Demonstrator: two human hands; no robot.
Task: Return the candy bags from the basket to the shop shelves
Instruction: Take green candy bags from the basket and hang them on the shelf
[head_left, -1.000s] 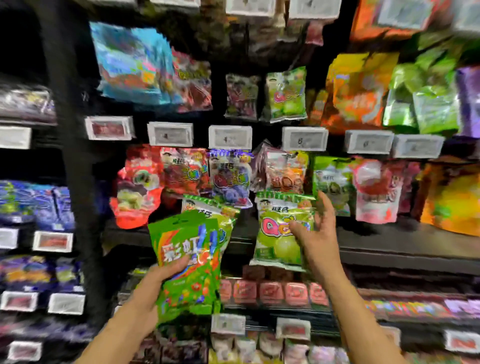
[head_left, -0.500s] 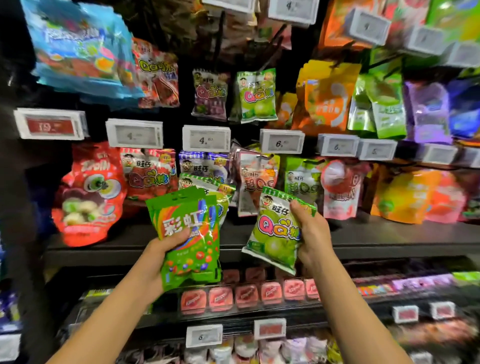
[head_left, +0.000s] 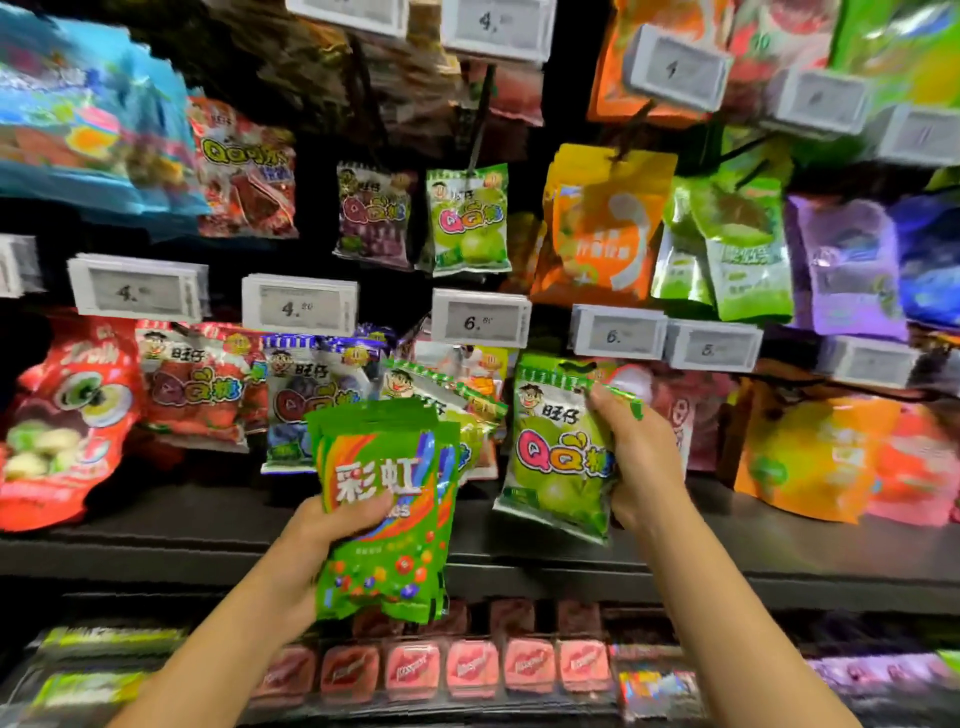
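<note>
Up at the far left of the frame hangs a blurred blue bag (head_left: 78, 119), and below it, at mid-left, a red candy bag with eyeball pictures (head_left: 62, 421) leans on the dark shelf (head_left: 156, 525). Just right of that sit a red QQ bag (head_left: 195, 387) and a purple QQ bag (head_left: 306, 400) under white price tags (head_left: 298, 304).

Low in the centre, the left hand (head_left: 317, 535) grips a stack of green rainbow candy bags (head_left: 387, 509), thumb curled over the front and fingers hidden behind; more green bags fan out behind the stack, upright in front of the shelf.

Right of centre, the right hand (head_left: 636, 457) holds a green QQ apple bag (head_left: 558, 447), fingers curled round its right edge and pinching near the top corner. The bag tilts slightly and hangs in front of the shelf row, just below a price tag reading 6 (head_left: 480, 319). A matching green QQ bag (head_left: 467, 218) hangs on a peg above it, in the upper middle.

Further right hang orange bags (head_left: 597, 228), green pouches (head_left: 737, 244) and a purple pouch (head_left: 841, 260). Along the bottom runs a row of pink packets (head_left: 467, 670).
</note>
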